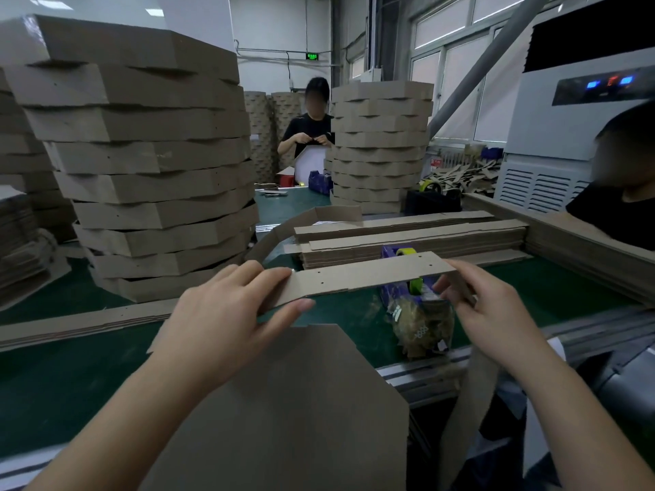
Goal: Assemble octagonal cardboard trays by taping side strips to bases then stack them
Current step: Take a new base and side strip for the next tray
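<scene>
A long brown cardboard side strip (368,272) with small punched holes is held level above the green table. My left hand (227,313) grips its left part, thumb under and fingers over. My right hand (496,310) pinches the strip at its right fold, where the strip bends down and hangs past the table edge. An octagonal cardboard base (301,402) lies flat below my hands at the table's near edge. A purple tape dispenser (414,281) with a yellow-green roll stands behind the strip.
A tall stack of finished trays (141,164) stands at the left, another stack (381,147) farther back. Flat strips (407,235) are piled mid-table, with one curved strip (283,225) beside them. One person works at the far end, another sits at the right.
</scene>
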